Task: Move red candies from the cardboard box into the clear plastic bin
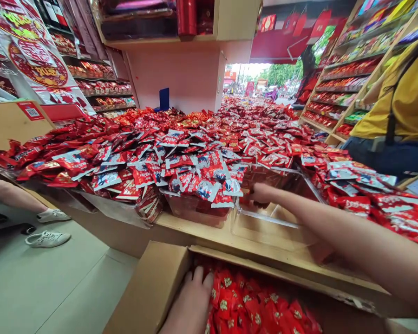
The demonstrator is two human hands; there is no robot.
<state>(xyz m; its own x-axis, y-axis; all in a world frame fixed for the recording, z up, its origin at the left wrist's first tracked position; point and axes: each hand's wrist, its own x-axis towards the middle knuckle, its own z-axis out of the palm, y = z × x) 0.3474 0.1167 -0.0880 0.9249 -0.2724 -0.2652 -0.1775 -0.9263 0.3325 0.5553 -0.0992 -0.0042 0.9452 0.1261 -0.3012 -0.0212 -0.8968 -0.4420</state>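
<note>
My left hand (194, 297) reaches into an open cardboard box (153, 283) at the bottom, its fingers a little apart. Its fingertips rest beside a pile of red wrapped sweets (244, 301) with gold print. Further forward, my right hand (262, 194) is inside a clear plastic bin (270, 217) on the wooden display shelf. That hand looks bent, but its fingers are partly hidden and blurred, so what they hold, if anything, does not show. Just left of it, red and silver snack packets (209, 178) overhang the front of a neighbouring clear bin (197, 208).
Heaps of red packets (125, 134) cover the display. At right stands a person in a yellow top (400, 97), near stocked shelves (348, 69). Another person's leg (14, 192) and white shoes (48, 237) are at left on the tiled floor (73, 264).
</note>
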